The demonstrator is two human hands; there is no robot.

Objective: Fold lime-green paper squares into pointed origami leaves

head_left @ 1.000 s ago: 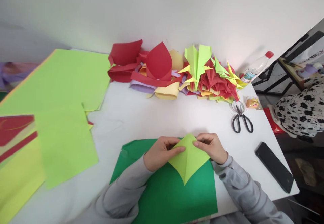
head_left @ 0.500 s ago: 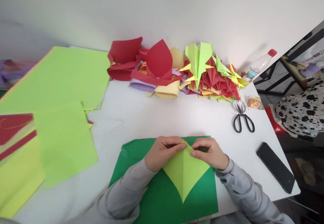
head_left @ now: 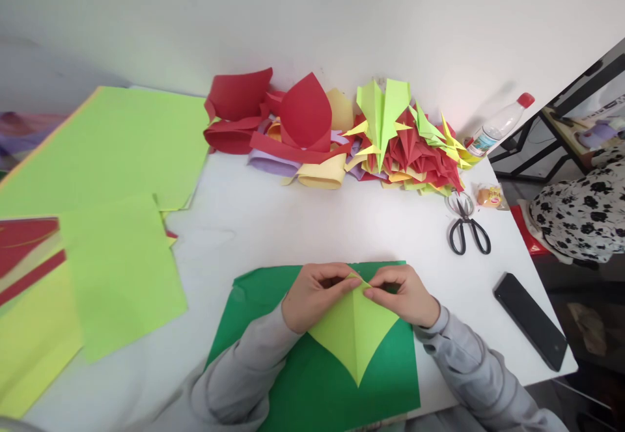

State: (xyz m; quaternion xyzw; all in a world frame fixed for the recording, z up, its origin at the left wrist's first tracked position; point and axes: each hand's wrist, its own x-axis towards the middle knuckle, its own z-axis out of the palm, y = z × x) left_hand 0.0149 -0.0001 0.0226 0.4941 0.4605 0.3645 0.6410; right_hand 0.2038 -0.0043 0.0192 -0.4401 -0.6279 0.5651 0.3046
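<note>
Lime paper (head_left: 356, 337) is positioned over the green sheet (head_left: 312, 396), center crease running to the near corner. Left hand (head_left: 317, 297) and right hand (head_left: 406, 295) hold it near the far corner, each grip pinched closed. Scissors (head_left: 465, 220) and phone (head_left: 531, 321) lie rightward on the bench (head_left: 273, 224)

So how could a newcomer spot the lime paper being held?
On the white table lies a dark green sheet. Over it, the left hand and right hand pinch the pointed lime-green paper. Unlike the lime-green sheets leftward, it is creased.
</note>
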